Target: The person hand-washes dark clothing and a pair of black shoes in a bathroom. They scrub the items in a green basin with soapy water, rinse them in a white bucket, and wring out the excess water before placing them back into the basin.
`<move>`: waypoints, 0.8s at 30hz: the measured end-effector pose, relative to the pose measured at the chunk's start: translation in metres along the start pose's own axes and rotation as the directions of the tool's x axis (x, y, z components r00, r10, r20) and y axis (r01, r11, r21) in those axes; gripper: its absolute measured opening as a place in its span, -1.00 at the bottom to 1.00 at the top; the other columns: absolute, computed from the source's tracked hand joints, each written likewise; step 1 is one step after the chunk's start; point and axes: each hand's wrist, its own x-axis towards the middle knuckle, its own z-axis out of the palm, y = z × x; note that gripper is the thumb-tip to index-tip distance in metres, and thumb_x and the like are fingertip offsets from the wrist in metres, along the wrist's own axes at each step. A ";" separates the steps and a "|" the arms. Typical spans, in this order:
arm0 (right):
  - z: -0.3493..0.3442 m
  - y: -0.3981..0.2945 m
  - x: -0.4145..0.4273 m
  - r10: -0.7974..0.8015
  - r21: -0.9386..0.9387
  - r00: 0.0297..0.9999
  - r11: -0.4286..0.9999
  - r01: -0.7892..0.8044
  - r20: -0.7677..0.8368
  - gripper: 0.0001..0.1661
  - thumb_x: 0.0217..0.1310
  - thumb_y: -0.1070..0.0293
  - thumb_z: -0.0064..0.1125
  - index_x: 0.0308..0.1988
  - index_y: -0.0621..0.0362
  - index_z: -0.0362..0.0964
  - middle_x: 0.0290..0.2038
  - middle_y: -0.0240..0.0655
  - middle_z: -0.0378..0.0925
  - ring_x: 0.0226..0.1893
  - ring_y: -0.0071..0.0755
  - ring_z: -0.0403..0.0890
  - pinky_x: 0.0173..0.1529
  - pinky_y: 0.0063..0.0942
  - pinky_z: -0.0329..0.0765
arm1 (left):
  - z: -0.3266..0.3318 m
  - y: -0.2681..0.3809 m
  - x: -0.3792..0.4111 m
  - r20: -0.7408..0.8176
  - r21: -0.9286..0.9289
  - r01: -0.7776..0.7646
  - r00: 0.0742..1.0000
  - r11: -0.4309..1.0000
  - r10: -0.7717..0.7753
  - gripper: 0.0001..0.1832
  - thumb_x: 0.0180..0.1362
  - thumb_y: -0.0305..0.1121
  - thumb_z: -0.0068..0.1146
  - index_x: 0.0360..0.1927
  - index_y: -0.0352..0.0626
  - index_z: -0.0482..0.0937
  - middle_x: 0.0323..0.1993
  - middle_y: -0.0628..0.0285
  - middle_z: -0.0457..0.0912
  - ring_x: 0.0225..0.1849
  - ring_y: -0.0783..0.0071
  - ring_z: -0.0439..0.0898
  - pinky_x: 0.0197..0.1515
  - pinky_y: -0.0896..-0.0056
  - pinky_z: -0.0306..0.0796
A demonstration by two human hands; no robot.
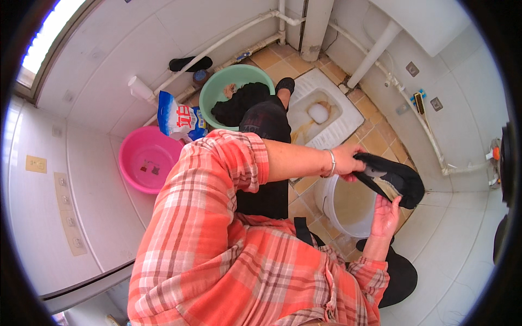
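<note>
A black cloth shoe (401,177) is held up at the right with its opening towards me. A worn grey and beige lining shows inside it. My left hand (350,162), with a silver bangle at the wrist, grips one end of the shoe between thumb and fingers. At the other end, my right hand (386,215) holds the shoe's edge from below. Beneath the shoe stands a white plastic bucket (329,199) containing cloudy, yellowish water.
A squat toilet (352,116) is set in the tiled floor ahead. To the left are a green basin (208,87) with black clothing, a detergent bag (173,118) and a pink basin (130,163). Another black shoe (200,64) rests at the wall pipe. A brush (419,103) hangs at right.
</note>
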 end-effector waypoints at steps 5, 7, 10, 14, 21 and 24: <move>0.010 0.010 -0.010 0.193 -0.146 0.981 0.971 -0.188 0.017 -0.59 0.26 0.09 -0.03 0.00 0.09 0.28 -0.03 -0.19 0.43 -0.03 -0.23 0.46 0.03 -0.32 0.47 | -0.042 0.046 -0.003 -0.099 0.232 -0.205 0.968 0.951 0.232 -0.55 0.04 -0.41 0.05 0.05 -0.24 0.34 -0.39 0.14 0.55 -0.59 0.48 0.56 -0.48 0.49 0.51; 0.008 0.012 -0.008 0.205 -0.200 0.978 0.957 -0.210 -0.047 -0.62 0.26 0.11 -0.02 -0.02 0.08 0.29 -0.10 -0.22 0.46 -0.12 -0.32 0.49 -0.05 -0.38 0.48 | -0.080 0.070 -0.015 -0.217 0.422 -0.233 0.912 0.876 0.347 -0.58 0.03 -0.37 0.06 0.01 -0.23 0.39 -0.43 0.18 0.56 -0.60 0.52 0.55 -0.47 0.49 0.49; -0.007 0.013 -0.002 0.215 -0.227 0.965 0.943 -0.245 -0.148 -0.66 0.25 0.17 0.01 -0.04 0.09 0.29 -0.15 -0.25 0.48 -0.20 -0.39 0.50 -0.13 -0.44 0.49 | -0.157 0.099 -0.039 -0.391 0.677 -0.218 0.702 0.703 0.595 -0.61 0.00 -0.43 0.05 -0.02 -0.17 0.44 -0.50 0.21 0.56 -0.53 0.56 0.55 -0.40 0.49 0.46; -0.019 0.021 0.003 0.242 -0.308 0.938 0.898 -0.314 -0.250 -0.69 0.23 0.23 0.04 -0.07 0.10 0.30 -0.19 -0.27 0.49 -0.27 -0.43 0.50 -0.20 -0.49 0.47 | -0.282 0.128 -0.081 -0.327 0.934 0.272 0.383 0.233 0.864 -0.58 -0.02 -0.40 0.03 0.01 0.02 0.43 -0.17 -0.03 0.50 -0.18 -0.03 0.52 -0.10 0.13 0.43; -0.029 0.033 0.007 0.218 -0.429 0.917 0.831 -0.353 -0.334 -0.70 0.23 0.29 0.02 -0.06 0.12 0.28 -0.22 -0.23 0.48 -0.29 -0.42 0.50 -0.22 -0.49 0.48 | -0.445 0.124 -0.154 -0.451 0.590 0.783 0.119 0.195 0.885 -0.53 0.04 -0.46 -0.06 0.06 0.24 0.38 -0.10 0.04 0.41 -0.18 -0.02 0.52 -0.16 0.08 0.45; -0.035 0.036 0.012 0.239 -0.411 0.900 0.826 -0.385 -0.364 -0.71 0.23 0.30 0.01 -0.06 0.13 0.28 -0.23 -0.22 0.49 -0.31 -0.41 0.51 -0.25 -0.48 0.49 | -0.473 0.114 -0.168 -0.493 0.472 0.858 0.066 0.203 0.868 -0.51 0.04 -0.47 -0.05 0.07 0.30 0.38 -0.05 0.08 0.39 -0.14 0.04 0.52 -0.20 0.08 0.46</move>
